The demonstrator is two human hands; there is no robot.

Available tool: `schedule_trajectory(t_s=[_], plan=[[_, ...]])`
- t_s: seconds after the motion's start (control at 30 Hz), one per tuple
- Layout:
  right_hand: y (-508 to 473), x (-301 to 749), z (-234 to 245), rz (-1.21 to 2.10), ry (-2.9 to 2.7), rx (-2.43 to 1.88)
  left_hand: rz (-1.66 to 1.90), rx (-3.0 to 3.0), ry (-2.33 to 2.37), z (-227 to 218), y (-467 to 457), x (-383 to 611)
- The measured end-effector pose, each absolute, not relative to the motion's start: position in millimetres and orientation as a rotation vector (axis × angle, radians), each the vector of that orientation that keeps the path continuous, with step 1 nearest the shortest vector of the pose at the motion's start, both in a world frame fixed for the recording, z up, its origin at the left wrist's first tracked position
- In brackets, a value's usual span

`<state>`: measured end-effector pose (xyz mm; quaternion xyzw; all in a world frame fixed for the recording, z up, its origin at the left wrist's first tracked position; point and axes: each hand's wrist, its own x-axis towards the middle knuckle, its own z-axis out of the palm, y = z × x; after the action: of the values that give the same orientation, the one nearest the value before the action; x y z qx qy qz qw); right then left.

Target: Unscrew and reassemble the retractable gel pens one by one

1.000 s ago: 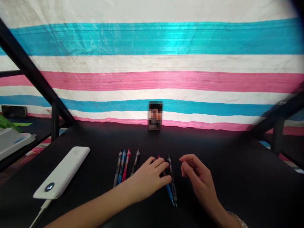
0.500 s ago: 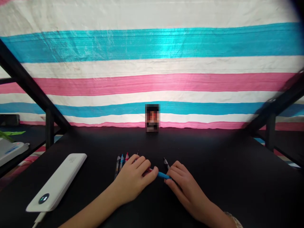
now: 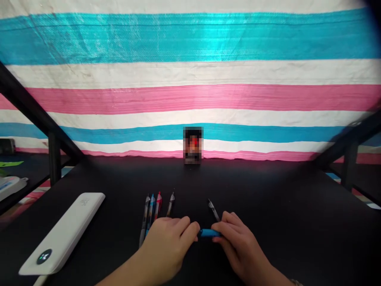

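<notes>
A blue pen (image 3: pixel 207 232) lies crosswise between my two hands. My left hand (image 3: pixel 169 246) pinches its left end with closed fingers. My right hand (image 3: pixel 238 248) grips its right end, fingers curled. Both hands hover just above the black table (image 3: pixel 268 198). Several pens (image 3: pixel 154 210) lie side by side just left of and beyond my left hand. One more dark pen (image 3: pixel 213 209) lies beyond my right hand.
A white power bank (image 3: pixel 64 232) with a lit indicator lies at the left, a cable at its near end. A small dark object (image 3: pixel 193 145) stands at the table's far edge against a striped cloth. Black frame bars (image 3: pixel 38 115) rise at both sides.
My hands have drawn toward me with the blue pen held between them. A second ago my left hand lay flat on the pens and my right was apart.
</notes>
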<state>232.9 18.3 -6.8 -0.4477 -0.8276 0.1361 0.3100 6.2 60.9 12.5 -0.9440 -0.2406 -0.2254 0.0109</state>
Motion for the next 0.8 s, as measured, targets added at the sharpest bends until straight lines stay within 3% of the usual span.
schedule_trajectory(t_s=[0.17, 0.47, 0.8], plan=[[20, 235, -4, 0.416, -2.094, -1.176, -0.811, -3.074, -0.930, 12, 62, -2], [23, 238, 10, 1.005, -1.737, -1.401, -1.635, -3.013, -1.672, 8, 61, -14], [23, 238, 1, 0.863, -1.665, -1.392, -1.956, -2.957, -1.939, 4, 50, -7]])
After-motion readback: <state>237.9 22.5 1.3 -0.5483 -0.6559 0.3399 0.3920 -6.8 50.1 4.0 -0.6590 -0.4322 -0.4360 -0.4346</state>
